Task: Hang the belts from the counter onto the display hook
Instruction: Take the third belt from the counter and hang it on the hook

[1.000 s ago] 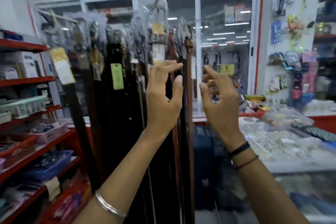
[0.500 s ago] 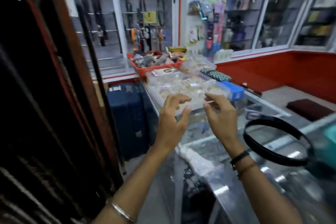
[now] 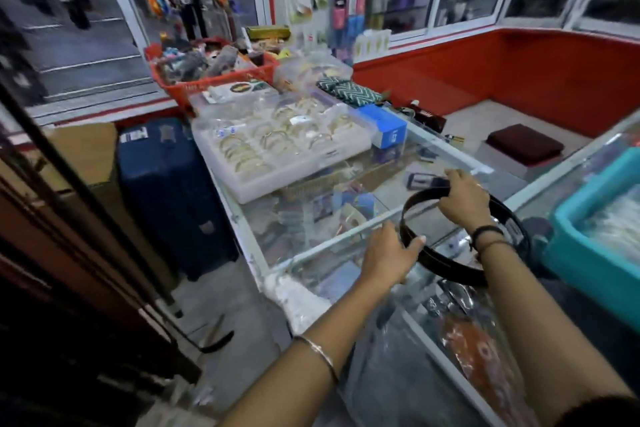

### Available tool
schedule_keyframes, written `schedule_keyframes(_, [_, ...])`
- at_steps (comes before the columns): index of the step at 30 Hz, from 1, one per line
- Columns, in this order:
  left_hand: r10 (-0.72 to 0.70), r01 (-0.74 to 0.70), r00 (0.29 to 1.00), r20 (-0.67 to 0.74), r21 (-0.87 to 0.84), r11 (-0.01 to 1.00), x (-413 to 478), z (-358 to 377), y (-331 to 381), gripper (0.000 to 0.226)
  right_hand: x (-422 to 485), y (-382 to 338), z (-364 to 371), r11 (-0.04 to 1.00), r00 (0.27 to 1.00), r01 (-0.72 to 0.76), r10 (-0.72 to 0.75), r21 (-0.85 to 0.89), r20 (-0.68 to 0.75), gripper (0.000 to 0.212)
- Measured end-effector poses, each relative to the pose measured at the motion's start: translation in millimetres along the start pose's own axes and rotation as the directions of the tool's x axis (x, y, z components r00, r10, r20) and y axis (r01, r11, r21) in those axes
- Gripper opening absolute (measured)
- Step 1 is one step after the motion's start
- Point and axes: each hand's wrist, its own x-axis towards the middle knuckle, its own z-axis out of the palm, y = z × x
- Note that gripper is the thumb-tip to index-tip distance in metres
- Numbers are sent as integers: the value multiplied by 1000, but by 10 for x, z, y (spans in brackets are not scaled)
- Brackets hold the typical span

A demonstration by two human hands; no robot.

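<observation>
A black belt [image 3: 446, 262] lies coiled in a loop on the glass counter [image 3: 349, 218] at the right. My right hand [image 3: 462, 199] grips the far side of the loop, near the buckle [image 3: 424, 180]. My left hand [image 3: 389, 255] closes on the near left side of the same loop. Dark belts [image 3: 52, 218] hang at the far left edge, blurred; their display hook is out of view.
A clear tray of bangles [image 3: 277, 146] and a blue box [image 3: 386, 130] sit further along the counter, with a red basket [image 3: 207, 74] behind. A teal tub [image 3: 585, 253] stands right of the belt. A navy suitcase [image 3: 169, 191] stands on the floor left of the counter.
My view swung from the hanging belts down to the counter. Both hands came down from the rack, reached right and took hold of the coiled black belt.
</observation>
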Motion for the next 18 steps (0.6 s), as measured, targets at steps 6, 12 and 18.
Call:
schedule_keyframes(6, [-89, 92, 994, -58, 44, 995, 139, 220, 124, 65, 309, 224, 105, 978, 997, 52, -38, -202, 72, 56])
schedule_keyframes(12, [-123, 125, 991, -54, 32, 992, 142, -38, 30, 34, 199, 117, 96, 991, 996, 90, -92, -96, -13, 28])
schedule_keyframes(18, [-90, 135, 972, -218, 203, 970, -67, -672, -389, 20, -237, -289, 162, 980, 977, 191, -195, 46, 87, 27])
